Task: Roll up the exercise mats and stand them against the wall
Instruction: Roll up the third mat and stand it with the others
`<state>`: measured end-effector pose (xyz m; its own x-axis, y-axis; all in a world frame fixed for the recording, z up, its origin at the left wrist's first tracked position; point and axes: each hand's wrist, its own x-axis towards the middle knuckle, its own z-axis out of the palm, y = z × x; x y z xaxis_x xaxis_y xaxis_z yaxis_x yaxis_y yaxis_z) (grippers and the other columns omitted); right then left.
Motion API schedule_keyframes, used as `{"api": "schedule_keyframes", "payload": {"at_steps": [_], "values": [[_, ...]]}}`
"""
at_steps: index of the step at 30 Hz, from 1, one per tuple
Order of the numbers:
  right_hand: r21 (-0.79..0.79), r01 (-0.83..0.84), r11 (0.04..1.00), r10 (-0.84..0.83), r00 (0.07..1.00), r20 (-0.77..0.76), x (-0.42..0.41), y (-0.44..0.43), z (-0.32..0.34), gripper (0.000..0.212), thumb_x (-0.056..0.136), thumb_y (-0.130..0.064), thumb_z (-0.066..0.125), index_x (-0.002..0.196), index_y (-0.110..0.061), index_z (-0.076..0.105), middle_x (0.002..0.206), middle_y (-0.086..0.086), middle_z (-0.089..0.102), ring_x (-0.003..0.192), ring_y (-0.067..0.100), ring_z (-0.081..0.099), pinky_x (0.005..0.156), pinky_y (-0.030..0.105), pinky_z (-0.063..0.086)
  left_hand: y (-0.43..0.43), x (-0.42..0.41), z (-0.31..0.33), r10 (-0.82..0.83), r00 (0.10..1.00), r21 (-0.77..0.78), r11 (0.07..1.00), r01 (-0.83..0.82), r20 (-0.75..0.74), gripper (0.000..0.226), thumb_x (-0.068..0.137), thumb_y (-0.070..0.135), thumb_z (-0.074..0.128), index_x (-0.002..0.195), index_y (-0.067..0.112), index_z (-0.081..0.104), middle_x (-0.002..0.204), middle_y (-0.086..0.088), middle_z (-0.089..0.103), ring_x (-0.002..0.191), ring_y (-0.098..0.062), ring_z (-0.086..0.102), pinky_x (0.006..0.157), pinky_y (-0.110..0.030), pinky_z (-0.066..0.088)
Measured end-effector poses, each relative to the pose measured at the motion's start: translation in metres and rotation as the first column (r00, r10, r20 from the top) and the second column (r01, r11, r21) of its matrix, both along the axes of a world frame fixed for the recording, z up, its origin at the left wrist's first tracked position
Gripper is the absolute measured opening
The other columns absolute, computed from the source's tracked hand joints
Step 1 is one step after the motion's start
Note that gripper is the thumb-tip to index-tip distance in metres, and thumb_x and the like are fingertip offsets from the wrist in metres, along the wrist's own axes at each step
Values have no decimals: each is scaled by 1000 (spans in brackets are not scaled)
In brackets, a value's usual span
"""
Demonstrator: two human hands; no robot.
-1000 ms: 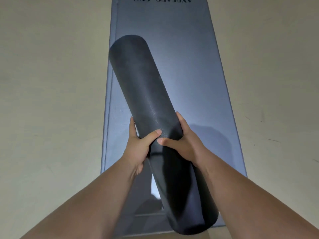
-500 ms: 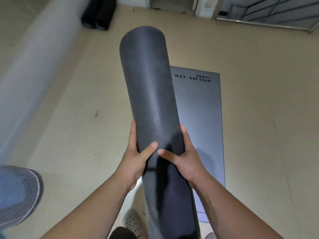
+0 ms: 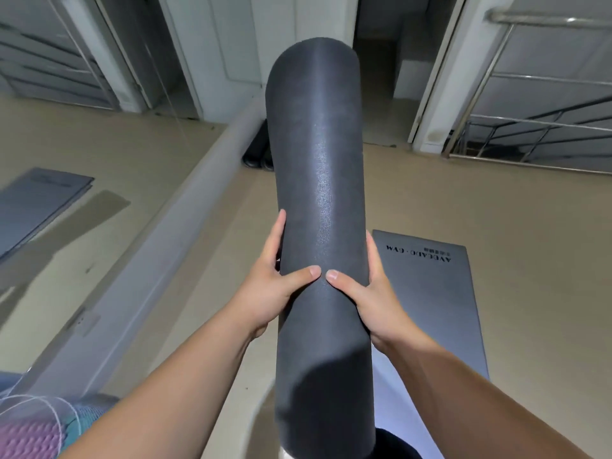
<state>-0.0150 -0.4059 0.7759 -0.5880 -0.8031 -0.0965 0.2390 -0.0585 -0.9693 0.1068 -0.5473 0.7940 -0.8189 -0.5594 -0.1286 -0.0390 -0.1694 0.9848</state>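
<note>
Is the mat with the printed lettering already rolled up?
No, the lettered mat lies flat on the floor, beside the rolled mat gripped by the left hand and right hand.

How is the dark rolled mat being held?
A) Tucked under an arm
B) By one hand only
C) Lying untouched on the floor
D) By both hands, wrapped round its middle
D: the left hand and the right hand both curl round the rolled mat, with the thumbs nearly meeting in front.

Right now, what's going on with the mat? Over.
Left hand and right hand grip the rolled mat, roughly upright. Unrolled mat flat on floor, right. Way ahead looks open.
</note>
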Motion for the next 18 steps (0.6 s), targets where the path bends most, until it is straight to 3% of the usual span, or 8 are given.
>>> {"api": "schedule_keyframes", "payload": {"at_steps": [5, 11, 18], "values": [[-77, -36, 996, 38, 999, 19, -56, -103, -2, 80, 96, -7, 71, 154, -46, 34, 146, -12, 61, 131, 17, 62, 108, 49, 51, -97, -50, 12, 18, 1000, -78, 997, -17, 13, 99, 91, 6, 73, 155, 54, 15, 140, 32, 52, 122, 3, 60, 87, -19, 55], [-122, -97, 988, 97, 995, -6, -161, -256, -3, 75, 97, -2, 68, 156, -35, 36, 144, -6, 63, 131, 18, 62, 105, 39, 54, -241, -148, 18, 89, 994, -117, 990, -82, 55, 101, 89, 8, 77, 155, 54, 17, 142, 24, 55, 126, -2, 58, 91, -24, 55], [-60, -127, 990, 128, 991, 25, -265, -410, 17, 78, 91, -6, 75, 151, -42, 40, 135, -13, 67, 124, 14, 66, 105, 43, 54, -385, -246, 35, 151, 987, -114, 983, -145, 46, 96, 91, 8, 73, 152, 58, 18, 152, 19, 46, 122, 4, 59, 90, -17, 53]]}}
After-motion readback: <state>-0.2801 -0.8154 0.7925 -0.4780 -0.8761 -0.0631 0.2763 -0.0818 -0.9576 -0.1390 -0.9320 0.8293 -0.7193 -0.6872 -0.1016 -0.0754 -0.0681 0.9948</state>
